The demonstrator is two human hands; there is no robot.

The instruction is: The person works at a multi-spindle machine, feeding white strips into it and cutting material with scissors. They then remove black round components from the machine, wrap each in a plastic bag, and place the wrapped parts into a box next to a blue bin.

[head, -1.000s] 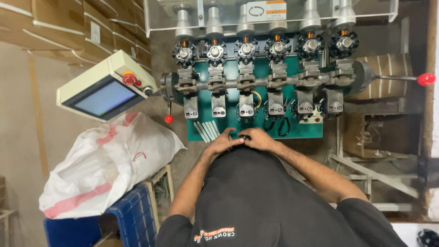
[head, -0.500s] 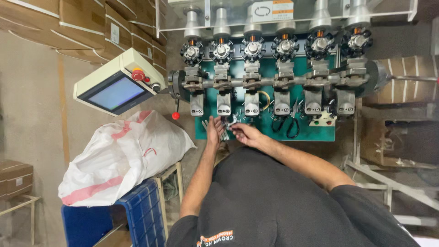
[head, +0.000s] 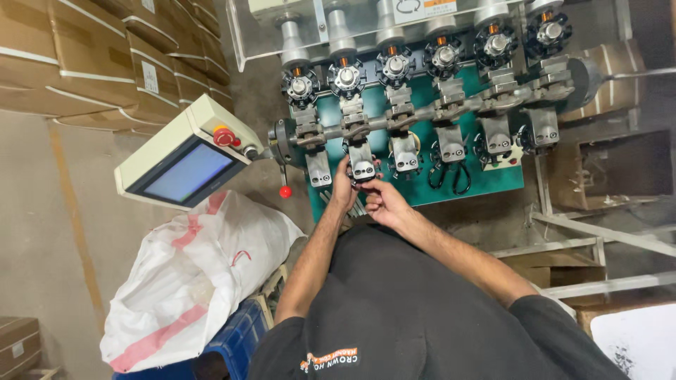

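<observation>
— Since the frame a second back, we are seeing both hands lifted off the lower edge of the green machine bed [head: 422,190]; they are now reaching up at the second grey clamp block [head: 362,167] from the left, in the middle of the frame.

— Agreed. We are finding the left hand [head: 343,191] lying against the left side of that block, fingers curled up around its edge. The right hand [head: 380,200] is sitting just below and right of the block, fingertips bunched as if pinching something small and dark; we cannot tell what it is.

— Are we seeing the two hands touching?

— They are lying close together under the block, but we cannot tell whether they are meeting.

— Above the block, we are noting a row of round wound cores [head: 345,76] running across the top of the frame, with a grey shaft [head: 415,116] crossing beneath them.

— To the left of centre, we are seeing a cream control box [head: 184,151] with a blue screen and a red button. Below it, in the lower left, a white sack [head: 190,271] is resting on a blue crate [head: 236,341].

— And brown cartons [head: 84,63] are filling the upper left.
</observation>
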